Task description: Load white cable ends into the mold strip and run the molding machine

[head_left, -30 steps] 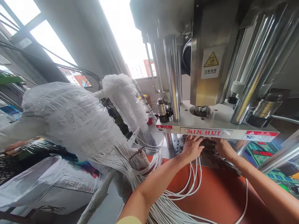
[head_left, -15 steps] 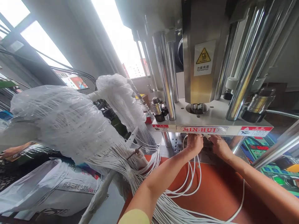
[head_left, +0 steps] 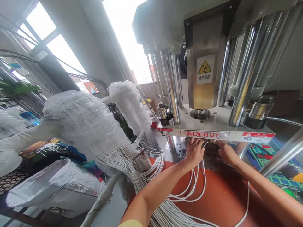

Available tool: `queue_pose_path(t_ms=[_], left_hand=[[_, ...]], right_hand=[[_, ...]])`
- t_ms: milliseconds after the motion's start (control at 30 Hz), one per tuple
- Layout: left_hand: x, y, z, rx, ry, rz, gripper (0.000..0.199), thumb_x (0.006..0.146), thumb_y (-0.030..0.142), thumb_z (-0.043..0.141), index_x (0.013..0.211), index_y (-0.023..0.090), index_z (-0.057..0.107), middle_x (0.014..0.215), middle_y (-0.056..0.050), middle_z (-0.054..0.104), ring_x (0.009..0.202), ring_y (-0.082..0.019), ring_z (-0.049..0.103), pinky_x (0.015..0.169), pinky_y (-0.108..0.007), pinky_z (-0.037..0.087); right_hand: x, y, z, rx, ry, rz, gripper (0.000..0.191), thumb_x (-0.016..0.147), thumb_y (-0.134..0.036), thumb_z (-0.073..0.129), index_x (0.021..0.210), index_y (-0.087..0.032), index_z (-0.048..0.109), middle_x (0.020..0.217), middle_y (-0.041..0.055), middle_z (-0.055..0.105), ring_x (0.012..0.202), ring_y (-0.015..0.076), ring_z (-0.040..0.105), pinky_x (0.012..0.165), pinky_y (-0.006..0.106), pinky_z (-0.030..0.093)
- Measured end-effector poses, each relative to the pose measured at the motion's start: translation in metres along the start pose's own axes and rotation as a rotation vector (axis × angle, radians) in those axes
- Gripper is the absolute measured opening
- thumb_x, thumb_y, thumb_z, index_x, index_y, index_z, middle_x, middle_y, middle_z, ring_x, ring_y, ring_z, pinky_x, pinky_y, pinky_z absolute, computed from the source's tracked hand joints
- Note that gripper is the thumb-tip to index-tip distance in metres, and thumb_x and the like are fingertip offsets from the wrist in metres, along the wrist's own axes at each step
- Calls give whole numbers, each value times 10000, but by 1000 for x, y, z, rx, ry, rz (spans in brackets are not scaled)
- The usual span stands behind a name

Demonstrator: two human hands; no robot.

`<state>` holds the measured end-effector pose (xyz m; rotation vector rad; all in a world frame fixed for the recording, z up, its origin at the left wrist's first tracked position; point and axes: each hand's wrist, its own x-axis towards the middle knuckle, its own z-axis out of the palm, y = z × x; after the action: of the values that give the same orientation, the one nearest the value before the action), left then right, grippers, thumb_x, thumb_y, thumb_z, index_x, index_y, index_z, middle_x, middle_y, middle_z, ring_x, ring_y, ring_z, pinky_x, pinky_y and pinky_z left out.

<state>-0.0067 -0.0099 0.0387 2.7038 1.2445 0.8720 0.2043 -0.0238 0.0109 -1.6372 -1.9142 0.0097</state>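
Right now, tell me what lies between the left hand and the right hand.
Head view: a thin white wire and dark press tooling lie between the left hand and right hand.

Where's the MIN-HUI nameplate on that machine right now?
In the head view, the MIN-HUI nameplate runs along the front edge of the press, directly above the left hand and the right hand.

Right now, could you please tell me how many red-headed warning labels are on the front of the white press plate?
2. One red-headed warning label sits at the left end of the white press plate, beside the MIN-HUI nameplate; the other sits at the right end.
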Motion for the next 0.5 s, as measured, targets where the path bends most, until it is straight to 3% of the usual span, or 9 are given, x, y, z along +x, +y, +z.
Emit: queue_pose_path(t_ms=[233, 400, 500], left_hand=[[-3, -21, -3, 163, -63, 79, 387, 911, 368, 592, 1276, 245, 547, 1342, -33, 547, 1263, -270, 437, 1071, -446, 409], [0, -27, 6, 320, -131, 193, 399, 952, 265, 518, 1342, 180, 508, 1389, -102, 519, 1354, -252, 383, 1145, -446, 327], [3, -24, 4, 292, -167, 178, 374, 952, 278, 520, 1316, 192, 535, 1347, -98, 553, 1322, -259, 429, 1114, -443, 370]], right_hand=[[-4, -5, 17, -80, -36, -92, 696, 655, -16, 443, 1282, -266, 615, 1166, 85, 680, 1083, 266, 603, 965, 438, 478], [0, -2, 26, -111, -76, -119, 699, 676, -18, 466, 1301, -299, 604, 1206, 89, 670, 1112, 292, 584, 965, 493, 463], [5, 3, 23, -108, -62, -132, 706, 657, -27, 473, 1306, -275, 598, 1195, 87, 678, 1101, 287, 599, 959, 484, 484]])
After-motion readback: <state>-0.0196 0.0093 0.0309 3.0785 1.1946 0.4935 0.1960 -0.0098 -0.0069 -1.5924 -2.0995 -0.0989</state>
